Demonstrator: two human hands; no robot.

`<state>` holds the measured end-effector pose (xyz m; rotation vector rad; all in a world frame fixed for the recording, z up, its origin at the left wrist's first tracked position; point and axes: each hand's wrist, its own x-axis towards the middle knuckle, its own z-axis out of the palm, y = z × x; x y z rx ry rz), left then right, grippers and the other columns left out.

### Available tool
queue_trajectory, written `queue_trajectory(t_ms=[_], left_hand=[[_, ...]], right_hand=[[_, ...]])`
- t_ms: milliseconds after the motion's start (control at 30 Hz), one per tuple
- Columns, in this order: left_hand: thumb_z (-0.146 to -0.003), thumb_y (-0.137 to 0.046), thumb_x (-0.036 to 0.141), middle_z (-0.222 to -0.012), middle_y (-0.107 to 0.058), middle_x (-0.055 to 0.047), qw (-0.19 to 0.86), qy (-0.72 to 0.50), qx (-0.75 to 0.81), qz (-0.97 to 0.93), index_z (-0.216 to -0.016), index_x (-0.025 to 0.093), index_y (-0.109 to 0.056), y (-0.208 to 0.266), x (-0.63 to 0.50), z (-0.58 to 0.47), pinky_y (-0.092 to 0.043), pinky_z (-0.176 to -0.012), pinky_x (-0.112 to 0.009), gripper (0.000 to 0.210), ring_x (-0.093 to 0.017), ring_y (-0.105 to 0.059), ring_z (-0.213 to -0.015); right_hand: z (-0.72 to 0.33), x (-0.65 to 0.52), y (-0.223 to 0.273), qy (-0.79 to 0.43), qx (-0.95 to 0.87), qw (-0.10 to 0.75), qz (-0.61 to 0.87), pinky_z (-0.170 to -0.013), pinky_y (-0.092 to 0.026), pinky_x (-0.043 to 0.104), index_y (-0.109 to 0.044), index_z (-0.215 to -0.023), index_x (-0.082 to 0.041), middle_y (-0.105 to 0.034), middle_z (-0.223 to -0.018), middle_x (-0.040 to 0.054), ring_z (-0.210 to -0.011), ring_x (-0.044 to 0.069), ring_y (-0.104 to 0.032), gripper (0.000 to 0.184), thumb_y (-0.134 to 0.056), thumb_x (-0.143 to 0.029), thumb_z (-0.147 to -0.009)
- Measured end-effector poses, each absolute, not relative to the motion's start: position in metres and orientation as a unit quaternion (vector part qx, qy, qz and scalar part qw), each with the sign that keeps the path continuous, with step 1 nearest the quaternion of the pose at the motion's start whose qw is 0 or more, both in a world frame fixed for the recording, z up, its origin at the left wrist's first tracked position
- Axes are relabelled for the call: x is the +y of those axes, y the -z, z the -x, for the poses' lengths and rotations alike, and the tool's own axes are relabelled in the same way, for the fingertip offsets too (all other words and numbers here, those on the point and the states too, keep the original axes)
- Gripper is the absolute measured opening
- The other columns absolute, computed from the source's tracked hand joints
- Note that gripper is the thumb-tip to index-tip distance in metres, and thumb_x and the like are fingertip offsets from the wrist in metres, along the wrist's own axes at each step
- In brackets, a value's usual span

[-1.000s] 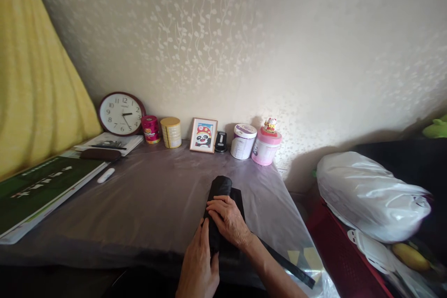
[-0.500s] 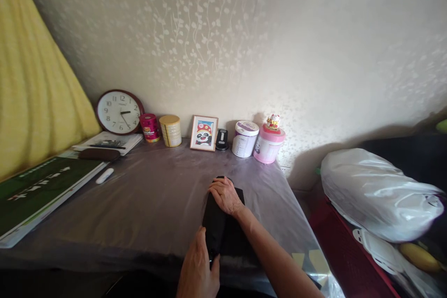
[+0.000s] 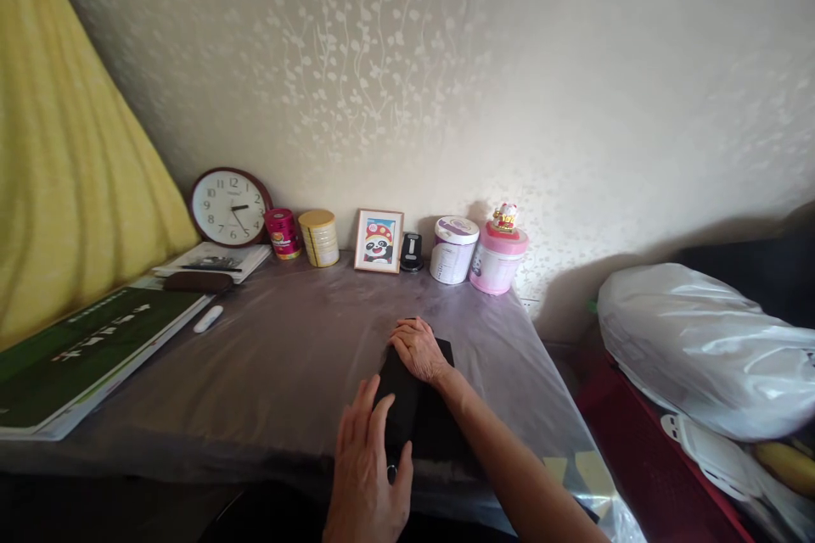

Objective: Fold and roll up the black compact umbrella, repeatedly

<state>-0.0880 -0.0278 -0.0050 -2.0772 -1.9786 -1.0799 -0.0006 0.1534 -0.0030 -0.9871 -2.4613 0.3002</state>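
A flat, elongated black item (image 3: pixel 402 407), perhaps folded fabric or a case, lies on the table near its front edge; I cannot make out its kind. Over its far end my right hand (image 3: pixel 417 348) is closed, fingers together and bent across the item's top and left edge. My left hand (image 3: pixel 369 462) is at the near left side of it, with thumb and fingers apart. Close to the left thumb shows a small shiny round part (image 3: pixel 391 473) on the item. Whether the left fingertips still touch the black item is hard to tell.
The covered table (image 3: pixel 286 356) carries a clock (image 3: pixel 230 208), cans, a framed panda picture (image 3: pixel 379 242), a black stand (image 3: pixel 412 253) and two tubs (image 3: pixel 454 250) along the wall. Left lie a green book (image 3: pixel 89 356) and a white object (image 3: pixel 208 319). A plastic bag (image 3: pixel 700 348) bulges at right.
My left hand has loosened from the black item's near left edge, its fingers spreading. The right hand stays over the far end. The camera view has shifted slightly left.
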Motion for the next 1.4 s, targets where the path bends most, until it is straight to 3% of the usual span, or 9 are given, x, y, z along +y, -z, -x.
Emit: queue_trajectory(t_ms=[100, 167, 233, 367, 467, 633, 933, 1200, 1400], left_hand=[[-0.084, -0.041, 0.025, -0.116, -0.054, -0.01, 0.022, 0.33, -0.633, 0.7, -0.114, 0.019, -0.043, -0.001, -0.027, 0.096, -0.049, -0.084, -0.04, 0.03, -0.022, -0.054, -0.106], [-0.087, -0.038, 0.027, -0.085, -0.058, -0.004, -0.002, 0.319, -0.66, 0.681, -0.086, 0.021, -0.05, -0.005, -0.028, 0.104, -0.05, -0.07, -0.035, 0.014, -0.018, -0.059, -0.08], [-0.089, -0.035, 0.03, -0.067, -0.052, 0.001, -0.011, 0.318, -0.684, 0.656, -0.067, 0.022, -0.044, -0.009, -0.028, 0.11, -0.048, -0.064, -0.033, 0.025, -0.015, -0.055, -0.067], [-0.088, -0.039, 0.033, -0.106, -0.057, -0.009, 0.004, 0.362, -0.655, 0.664, -0.098, 0.02, -0.052, -0.006, -0.024, 0.107, -0.048, -0.086, -0.039, 0.021, -0.021, -0.055, -0.102], [-0.086, -0.041, 0.034, -0.14, -0.034, -0.014, -0.024, 0.322, -0.643, 0.695, -0.134, 0.021, -0.027, 0.012, -0.021, 0.095, -0.042, -0.098, -0.046, 0.052, -0.027, -0.037, -0.128], [-0.088, -0.031, 0.025, -0.143, -0.029, -0.016, -0.123, 0.311, -0.673, 0.66, -0.141, 0.021, -0.005, 0.039, -0.022, 0.085, -0.041, -0.101, -0.043, 0.059, -0.023, -0.035, -0.13], [-0.079, -0.036, 0.013, -0.14, -0.035, -0.018, -0.131, 0.291, -0.679, 0.661, -0.141, 0.012, -0.007, 0.039, -0.026, 0.086, -0.039, -0.102, -0.04, 0.069, -0.024, -0.037, -0.129], [-0.08, -0.031, 0.012, -0.139, -0.034, -0.02, -0.119, 0.276, -0.691, 0.657, -0.14, 0.008, -0.008, 0.029, -0.029, 0.076, -0.038, -0.102, -0.04, 0.065, -0.024, -0.038, -0.128], [-0.081, -0.029, 0.011, -0.139, -0.032, -0.021, -0.091, 0.284, -0.691, 0.658, -0.139, 0.006, -0.009, 0.035, -0.03, 0.073, -0.036, -0.104, -0.042, 0.062, -0.025, -0.034, -0.13]], right_hand=[[0.001, 0.154, 0.004, -0.11, -0.896, 0.239, 0.358, -0.106, -0.014, 0.04, -0.068, -0.086, -0.024, -0.07, -0.099, -0.0009, -0.116, 0.017, -0.047, 0.026, -0.043, -0.017, -0.089], [0.001, 0.154, 0.005, -0.11, -0.896, 0.242, 0.355, -0.105, -0.014, 0.041, -0.068, -0.085, -0.024, -0.07, -0.098, -0.0006, -0.115, 0.017, -0.047, 0.026, -0.043, -0.018, -0.089], [0.001, 0.154, 0.005, -0.109, -0.897, 0.244, 0.353, -0.105, -0.014, 0.041, -0.068, -0.085, -0.024, -0.07, -0.098, -0.0003, -0.115, 0.018, -0.047, 0.026, -0.043, -0.018, -0.089], [0.0, 0.154, 0.005, -0.108, -0.898, 0.242, 0.353, -0.105, -0.015, 0.04, -0.068, -0.086, -0.023, -0.07, -0.098, -0.0005, -0.115, 0.018, -0.047, 0.026, -0.042, -0.017, -0.089], [0.0, 0.154, 0.007, -0.103, -0.897, 0.245, 0.352, -0.105, -0.015, 0.04, -0.068, -0.086, -0.023, -0.07, -0.098, -0.0004, -0.115, 0.017, -0.047, 0.026, -0.043, -0.018, -0.09], [0.001, 0.157, 0.009, -0.099, -0.899, 0.249, 0.346, -0.106, -0.014, 0.039, -0.068, -0.084, -0.024, -0.07, -0.096, -0.0013, -0.115, 0.016, -0.047, 0.025, -0.044, -0.018, -0.089], [0.007, 0.175, 0.003, -0.145, -0.87, 0.247, 0.401, -0.098, -0.031, 0.029, -0.068, -0.081, -0.021, -0.069, -0.096, 0.002, -0.106, 0.014, -0.053, 0.026, -0.043, -0.017, -0.089], [-0.047, 0.172, -0.002, -0.227, -0.733, 0.335, 0.547, -0.093, -0.04, 0.033, -0.059, -0.109, -0.017, -0.063, -0.112, 0.0096, -0.104, 0.019, -0.057, 0.031, -0.039, -0.028, -0.089], [-0.098, 0.137, 0.002, -0.335, -0.65, 0.338, 0.593, -0.068, -0.052, 0.029, -0.061, -0.101, -0.016, -0.069, -0.09, 0.0064, -0.084, 0.018, -0.065, 0.029, -0.039, -0.027, -0.085]])
